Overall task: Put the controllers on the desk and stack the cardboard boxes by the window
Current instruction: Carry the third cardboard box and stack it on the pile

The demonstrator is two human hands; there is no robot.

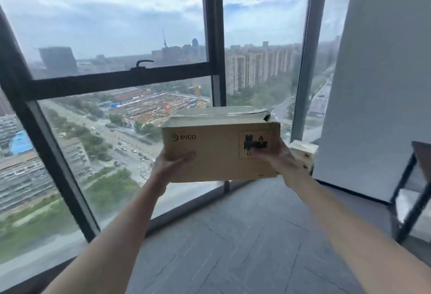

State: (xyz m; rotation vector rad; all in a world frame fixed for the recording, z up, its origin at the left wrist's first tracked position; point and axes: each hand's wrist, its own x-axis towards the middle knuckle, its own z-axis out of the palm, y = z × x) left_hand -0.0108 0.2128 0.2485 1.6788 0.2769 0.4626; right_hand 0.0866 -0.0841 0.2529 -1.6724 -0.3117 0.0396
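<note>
We read "PICO" with a round logo on the near face of the brown cardboard box (221,151), and a framed black symbol panel beside it, partly covered. Grey herringbone floor (245,247) runs to the tall dark-framed window (213,37), city far below. Our left hand (170,165) and right hand (277,156) grip the box's lower corners, holding it in the air before the glass. Its torn top flap lifts. A pale box (303,153) sits behind, at the floor's far corner.
</note>
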